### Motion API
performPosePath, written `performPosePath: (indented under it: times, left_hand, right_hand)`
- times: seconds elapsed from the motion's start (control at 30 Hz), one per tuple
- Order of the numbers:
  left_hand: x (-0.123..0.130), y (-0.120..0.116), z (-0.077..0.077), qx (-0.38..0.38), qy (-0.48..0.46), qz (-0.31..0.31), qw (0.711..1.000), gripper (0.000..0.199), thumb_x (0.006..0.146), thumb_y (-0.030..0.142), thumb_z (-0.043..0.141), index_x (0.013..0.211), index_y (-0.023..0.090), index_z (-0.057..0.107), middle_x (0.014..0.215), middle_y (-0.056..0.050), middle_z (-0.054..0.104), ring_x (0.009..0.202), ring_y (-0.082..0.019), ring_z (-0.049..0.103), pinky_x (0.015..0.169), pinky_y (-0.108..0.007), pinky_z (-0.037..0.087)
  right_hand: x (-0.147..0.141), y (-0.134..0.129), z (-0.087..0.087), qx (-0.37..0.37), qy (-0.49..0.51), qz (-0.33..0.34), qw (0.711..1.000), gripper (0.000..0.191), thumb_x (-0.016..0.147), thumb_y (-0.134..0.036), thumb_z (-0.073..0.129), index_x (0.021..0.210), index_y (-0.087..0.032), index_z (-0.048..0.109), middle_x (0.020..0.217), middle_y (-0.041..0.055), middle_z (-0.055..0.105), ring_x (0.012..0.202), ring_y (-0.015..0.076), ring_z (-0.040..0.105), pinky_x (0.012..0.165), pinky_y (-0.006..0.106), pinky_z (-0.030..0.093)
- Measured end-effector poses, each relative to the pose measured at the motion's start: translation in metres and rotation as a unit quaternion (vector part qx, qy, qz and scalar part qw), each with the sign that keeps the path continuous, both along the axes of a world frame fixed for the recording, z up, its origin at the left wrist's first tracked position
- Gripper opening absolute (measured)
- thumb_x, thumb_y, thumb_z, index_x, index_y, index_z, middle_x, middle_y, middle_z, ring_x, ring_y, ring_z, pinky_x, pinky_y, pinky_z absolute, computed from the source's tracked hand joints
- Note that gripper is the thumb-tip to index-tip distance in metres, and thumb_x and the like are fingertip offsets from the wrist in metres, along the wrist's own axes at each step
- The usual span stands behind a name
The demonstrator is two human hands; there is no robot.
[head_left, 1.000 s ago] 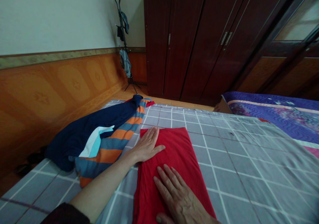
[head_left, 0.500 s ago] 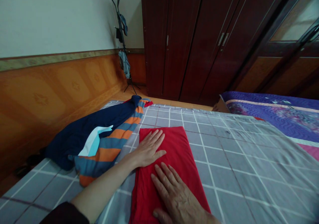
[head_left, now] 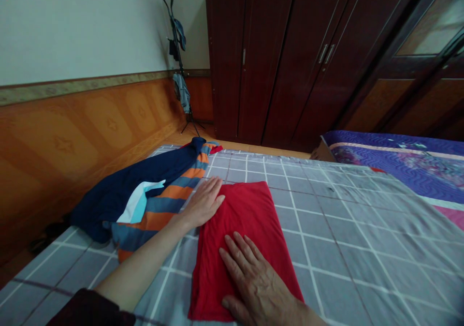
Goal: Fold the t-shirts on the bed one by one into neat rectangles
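Note:
A red cloth [head_left: 250, 210], folded into a long rectangle, lies flat on the grey checked bed sheet [head_left: 326, 229]. My left hand [head_left: 203, 201] is at its upper left edge, fingers extended and holding nothing. On the lower middle of the cloth rests my right hand [head_left: 253, 277], palm down with the fingers spread. Left of the cloth is a loose pile of clothes: a dark navy garment [head_left: 126, 181] with a white and light blue part, beside an orange and blue striped one [head_left: 159, 212].
Dark red wardrobes [head_left: 275, 65] stand beyond the bed. A coat rack [head_left: 177, 50] with hanging items is in the far corner. At the right lies a purple patterned bedding [head_left: 409, 161]. An orange panelled wall [head_left: 90, 132] runs along the left.
My left hand has moved left from the middle of the red cloth to its left edge. My right hand stays spread on the cloth.

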State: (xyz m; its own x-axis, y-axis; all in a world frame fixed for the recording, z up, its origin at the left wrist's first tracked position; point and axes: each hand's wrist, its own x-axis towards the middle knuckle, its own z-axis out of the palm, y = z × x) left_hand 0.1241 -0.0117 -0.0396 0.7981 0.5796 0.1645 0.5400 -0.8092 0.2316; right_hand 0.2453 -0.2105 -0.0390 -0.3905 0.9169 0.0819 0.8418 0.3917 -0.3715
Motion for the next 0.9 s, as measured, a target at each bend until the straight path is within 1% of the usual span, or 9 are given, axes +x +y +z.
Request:
performPosePath:
  times: [0.07,0.13,0.17,0.33,0.5,0.67,0.77,0.83,0.9]
  left_hand:
    - [0.002,-0.009,0.001,-0.048,0.007,-0.093,0.994,0.061,0.096,0.044,0.03,0.148,0.014,0.016,0.153,-0.011,0.018,0.141,-0.02,0.013,0.115,-0.039,0.018]
    - [0.006,-0.016,-0.001,-0.069,0.032,-0.166,0.983,0.068,0.094,0.053,0.03,0.149,0.017,0.011,0.154,-0.009,0.011,0.142,-0.021,0.005,0.116,-0.041,0.012]
    - [0.008,-0.017,-0.003,-0.07,0.046,-0.168,0.982,0.069,0.094,0.054,0.031,0.148,0.017,0.011,0.154,-0.009,0.009,0.142,-0.022,0.002,0.116,-0.043,0.009]
    - [0.005,-0.014,-0.007,-0.056,0.065,-0.043,0.995,0.068,0.095,0.046,0.032,0.147,0.008,0.012,0.153,-0.016,0.007,0.141,-0.025,0.002,0.115,-0.045,0.013]
    - [-0.021,-0.036,-0.009,-0.047,0.033,-0.134,0.989,0.062,0.098,0.043,0.029,0.149,0.016,0.006,0.154,-0.011,0.007,0.142,-0.021,0.004,0.115,-0.041,0.017]
    - [-0.042,-0.055,0.001,-0.033,0.075,-0.054,0.995,0.064,0.096,0.044,0.035,0.149,0.018,0.01,0.153,-0.012,0.016,0.141,-0.025,0.013,0.114,-0.046,0.019]
    - [-0.043,-0.073,0.005,-0.028,0.064,-0.083,0.994,0.071,0.095,0.041,0.038,0.149,0.022,-0.004,0.154,-0.009,0.007,0.141,-0.024,0.01,0.114,-0.044,0.02]
    - [-0.044,-0.087,0.0,-0.025,0.068,-0.105,0.992,0.077,0.094,0.043,0.041,0.147,0.022,-0.011,0.154,-0.01,0.003,0.141,-0.025,0.008,0.114,-0.045,0.022]
    - [-0.048,-0.097,-0.009,-0.016,0.075,-0.095,0.993,0.08,0.093,0.045,0.042,0.147,0.021,-0.011,0.154,-0.011,0.003,0.141,-0.027,0.01,0.112,-0.047,0.025]
  right_hand:
    - [-0.001,-0.001,0.001,-0.011,-0.004,-0.006,1.0,0.075,0.084,-0.035,0.059,0.147,-0.016,0.023,0.15,0.0116,0.015,0.139,0.0299,0.01,0.113,0.048,0.018]
    - [-0.001,-0.001,0.004,-0.025,-0.003,-0.013,1.0,0.073,0.085,-0.036,0.057,0.146,-0.016,0.024,0.15,0.0124,0.017,0.139,0.03,0.01,0.112,0.049,0.018]
    - [-0.002,-0.002,0.006,-0.03,0.0,-0.016,0.999,0.071,0.086,-0.037,0.055,0.146,-0.016,0.024,0.15,0.0121,0.017,0.139,0.0295,0.01,0.113,0.049,0.018]
    - [-0.004,-0.004,0.009,-0.053,0.008,-0.033,0.998,0.069,0.086,-0.034,0.054,0.146,-0.014,0.027,0.151,0.0136,0.015,0.139,0.0297,0.01,0.112,0.05,0.02]
    - [-0.003,-0.005,-0.01,0.031,0.092,-0.128,0.987,0.077,0.084,-0.028,0.053,0.147,-0.007,0.014,0.15,0.0188,0.021,0.139,0.0302,0.017,0.109,0.05,0.029]
    - [-0.002,-0.002,-0.021,0.07,0.167,-0.18,0.967,0.079,0.082,-0.023,0.052,0.147,-0.011,0.008,0.147,0.0212,0.03,0.136,0.0303,0.027,0.107,0.052,0.033]
    - [-0.003,-0.001,-0.022,0.086,0.183,-0.177,0.963,0.081,0.079,-0.019,0.052,0.146,-0.011,0.008,0.146,0.0211,0.03,0.136,0.0299,0.027,0.107,0.051,0.032]
    - [-0.004,0.0,-0.022,0.097,0.186,-0.178,0.961,0.084,0.075,-0.015,0.053,0.146,-0.011,0.008,0.147,0.0211,0.029,0.137,0.03,0.025,0.107,0.052,0.031]
    - [-0.004,0.0,-0.021,0.089,0.192,-0.182,0.96,0.087,0.071,-0.013,0.053,0.146,-0.01,0.009,0.147,0.021,0.028,0.137,0.0304,0.024,0.108,0.052,0.03]
